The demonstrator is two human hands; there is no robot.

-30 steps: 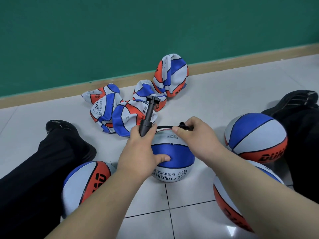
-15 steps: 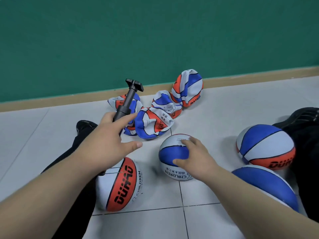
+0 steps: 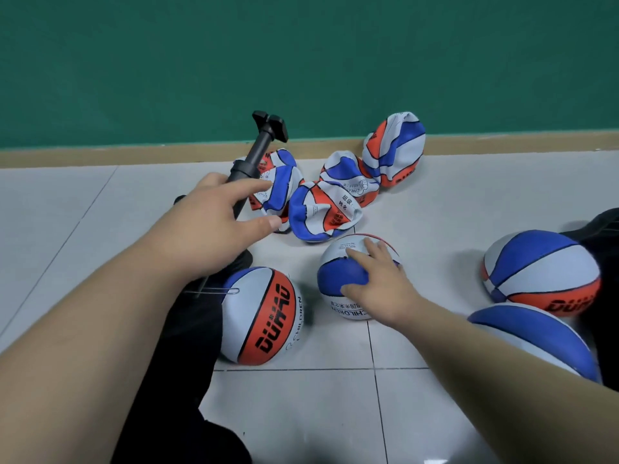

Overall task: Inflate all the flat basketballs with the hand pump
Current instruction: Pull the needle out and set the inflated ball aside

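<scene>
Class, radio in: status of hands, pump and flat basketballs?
Left hand grips black hand pump. Right hand rests on inflated blue-and-white basketball. Crumpled flat basketballs lie beyond, nothing blocking.

Crumpled red-white-blue flat basketballs (image 3: pixel 323 212) lie heaped together. The black hand pump (image 3: pixel 258 152) leans, handle up, at the heap's left edge; an inflated basketball (image 3: pixel 335 279) sits just in front.
</scene>
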